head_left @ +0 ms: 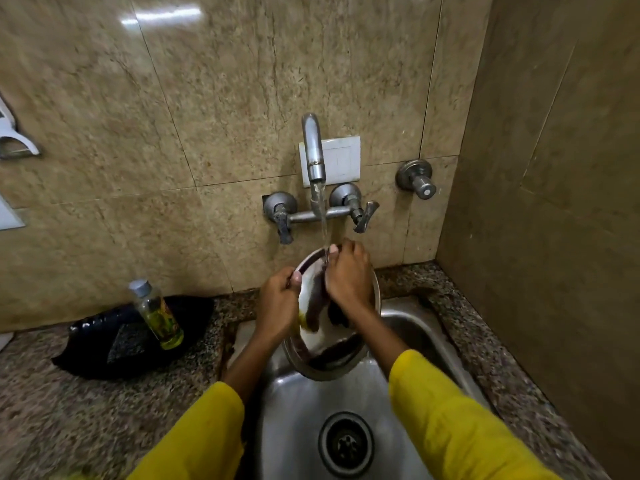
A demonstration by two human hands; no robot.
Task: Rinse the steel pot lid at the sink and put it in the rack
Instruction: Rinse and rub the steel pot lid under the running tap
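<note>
The round steel pot lid point(322, 355) is held tilted over the steel sink point(294, 403), its shiny inner face toward me. My left hand point(277, 303) grips the lid's left rim with the thumb on top. My right hand point(348, 278) lies across the lid's upper part, fingers curled over the far rim. Water runs from the wall tap point(313, 150) and lands where my right fingers meet the rim. No rack is in view.
A clear bottle of yellow-green liquid point(157, 313) stands on a black plate point(114, 344) on the granite counter point(69, 410) at left. Two tap handles point(363, 216) and a separate valve point(417, 180) stick out of the tiled wall. A side wall closes off the right.
</note>
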